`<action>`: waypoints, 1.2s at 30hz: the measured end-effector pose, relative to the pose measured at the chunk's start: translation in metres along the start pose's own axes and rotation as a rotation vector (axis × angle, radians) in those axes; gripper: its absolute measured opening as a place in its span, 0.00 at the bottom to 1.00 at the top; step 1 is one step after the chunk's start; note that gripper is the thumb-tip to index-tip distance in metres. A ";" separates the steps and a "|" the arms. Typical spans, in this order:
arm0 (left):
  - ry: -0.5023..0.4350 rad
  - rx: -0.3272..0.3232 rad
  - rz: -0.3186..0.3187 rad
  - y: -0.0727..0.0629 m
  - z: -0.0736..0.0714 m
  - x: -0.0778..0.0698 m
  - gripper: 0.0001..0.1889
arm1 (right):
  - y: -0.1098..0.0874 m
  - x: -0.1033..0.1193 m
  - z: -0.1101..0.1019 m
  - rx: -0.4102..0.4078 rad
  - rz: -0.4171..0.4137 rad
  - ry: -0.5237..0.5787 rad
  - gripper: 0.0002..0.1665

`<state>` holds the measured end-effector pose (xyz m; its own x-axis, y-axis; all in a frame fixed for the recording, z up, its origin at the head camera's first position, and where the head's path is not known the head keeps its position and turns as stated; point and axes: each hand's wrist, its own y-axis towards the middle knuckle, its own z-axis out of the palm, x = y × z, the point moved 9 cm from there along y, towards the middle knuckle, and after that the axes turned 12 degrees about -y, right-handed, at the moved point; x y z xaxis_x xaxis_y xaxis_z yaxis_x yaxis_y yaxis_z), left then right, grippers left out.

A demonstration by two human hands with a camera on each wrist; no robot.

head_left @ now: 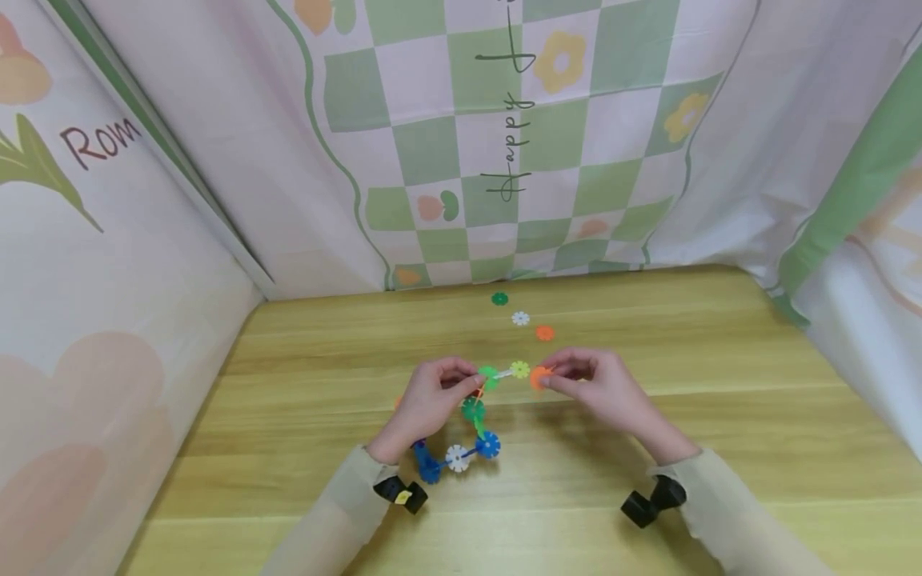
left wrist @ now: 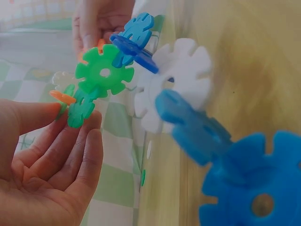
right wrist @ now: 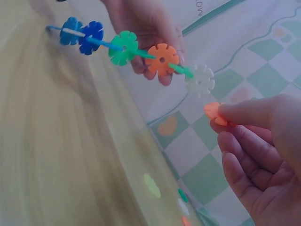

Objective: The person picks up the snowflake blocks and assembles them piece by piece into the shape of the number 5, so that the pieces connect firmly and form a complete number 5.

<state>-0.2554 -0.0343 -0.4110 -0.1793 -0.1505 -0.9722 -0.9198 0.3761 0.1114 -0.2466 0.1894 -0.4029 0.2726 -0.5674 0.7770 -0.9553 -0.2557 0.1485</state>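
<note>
Head view: the left hand (head_left: 432, 396) pinches the chain (head_left: 473, 410), hiding part of it! The right hand (head_left: 605, 392) pinches an orange disc (head_left: 538, 378), both above a wood-grain table (head_left: 310, 456) backed by checkered cloth (head_left: 490, 144).

Left wrist view: smooth, plastic-looking notched flowers, slotted together at angles; a big blue disc (left wrist: 235, 186) blurs, cut off at the edge, the right hand only partly in frame.

Right wrist view: orange sits just beside a whitish disc (right wrist: 207, 85) on the chain; touching, can't tell! A blurry yellow-green disc (right wrist: 152, 185) lies below.
</note>
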 end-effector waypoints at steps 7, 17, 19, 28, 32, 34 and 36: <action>0.001 0.003 0.000 0.000 0.001 -0.001 0.07 | 0.007 0.004 -0.001 -0.021 0.026 0.077 0.11; -0.003 0.005 0.003 -0.001 0.002 -0.003 0.06 | 0.013 0.006 0.004 -0.029 0.019 0.145 0.11; -0.003 0.006 0.003 -0.001 0.003 -0.003 0.06 | 0.013 0.006 0.005 -0.025 0.016 0.152 0.10; 0.001 0.011 0.011 -0.001 0.004 -0.002 0.07 | 0.013 0.009 0.009 -0.013 -0.001 0.152 0.09; -0.011 0.015 0.010 -0.001 0.005 -0.002 0.07 | 0.013 0.009 0.011 -0.008 -0.005 0.152 0.08; -0.017 0.015 0.012 -0.001 0.005 -0.002 0.07 | 0.012 0.008 0.012 -0.009 -0.003 0.158 0.08; -0.021 0.015 0.015 -0.001 0.006 -0.003 0.07 | 0.012 0.008 0.012 -0.013 0.000 0.165 0.07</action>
<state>-0.2518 -0.0292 -0.4095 -0.1853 -0.1258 -0.9746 -0.9119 0.3915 0.1229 -0.2545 0.1719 -0.4020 0.2512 -0.4308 0.8668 -0.9569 -0.2453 0.1554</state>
